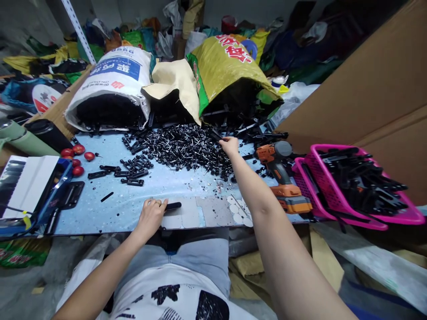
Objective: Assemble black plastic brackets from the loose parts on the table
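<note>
Near the table's front edge, my left hand is closed on a slim black plastic piece that lies low over the work surface. Farther out, my right hand is stretched to the back of a heap of small black parts with metal pins. Its fingers are pinched at the end of a dark strip-like piece; I cannot make out its full shape. Left of the heap lie several black jointed pieces. An orange and black cordless drill stands right of my right forearm.
Sacks open toward the table: a white one, a beige paper one and a yellow one. Pink baskets of black parts stand at right. Red fruits, a black cup and a blue tray are at left.
</note>
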Demonstrator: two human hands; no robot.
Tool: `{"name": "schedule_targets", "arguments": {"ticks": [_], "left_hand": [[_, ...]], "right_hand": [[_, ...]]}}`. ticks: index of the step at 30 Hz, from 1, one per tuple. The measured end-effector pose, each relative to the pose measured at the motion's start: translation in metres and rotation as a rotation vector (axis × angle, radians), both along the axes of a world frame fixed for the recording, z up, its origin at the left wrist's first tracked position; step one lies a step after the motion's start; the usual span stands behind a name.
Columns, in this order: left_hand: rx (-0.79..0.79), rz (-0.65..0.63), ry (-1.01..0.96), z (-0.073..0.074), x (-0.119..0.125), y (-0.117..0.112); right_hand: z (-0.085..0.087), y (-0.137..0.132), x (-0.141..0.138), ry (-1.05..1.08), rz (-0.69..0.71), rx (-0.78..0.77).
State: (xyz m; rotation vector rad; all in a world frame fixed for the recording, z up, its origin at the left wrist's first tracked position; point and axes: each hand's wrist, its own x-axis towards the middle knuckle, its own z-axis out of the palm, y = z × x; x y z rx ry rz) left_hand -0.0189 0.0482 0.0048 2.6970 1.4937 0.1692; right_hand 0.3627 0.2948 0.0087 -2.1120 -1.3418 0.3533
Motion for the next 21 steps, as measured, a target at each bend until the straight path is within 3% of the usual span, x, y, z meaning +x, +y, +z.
{"name": "schedule_targets", "arguments": {"ticks": [3, 6, 8, 11, 13, 15, 18, 19, 21], "left_hand": [[-0.024, 0.001, -0.190, 0.002, -0.004, -0.003], [-0.081, 0.065, -0.576, 0.007, -0.005, -0.002], [-0.172, 0.181, -0.904, 0.012, -0.003, 0.002], [-0.430, 0.343, -1.357, 0.019, 0.003, 0.010], [-0.605, 0.429, -1.555, 0.021, 0.009, 0.013], [-0.676, 0.517, -1.682, 0.021, 0.015, 0.013], [-0.538, 0.583, -1.758, 0.016, 0.025, 0.005], [-0.442, 0.566, -1.732, 0.014, 0.028, 0.000], [-0.208, 0.444, -1.572, 0.009, 0.037, -0.009]], "right_hand": [[0.022, -0.025, -0.002, 0.060, 0.011, 0.127], [0.047, -0.076, -0.018, 0.247, 0.198, 0.299], [0.061, -0.122, -0.039, 0.373, 0.443, 0.266], [0.076, -0.188, -0.078, 0.469, 0.771, 0.071], [0.079, -0.217, -0.102, 0.503, 0.813, 0.084], [0.073, -0.232, -0.124, 0.623, 0.674, 0.216], [0.051, -0.241, -0.157, 0.989, 0.282, 0.476], [0.041, -0.243, -0.170, 1.137, 0.164, 0.506], [0.024, -0.247, -0.194, 1.435, 0.046, 0.389]]}}
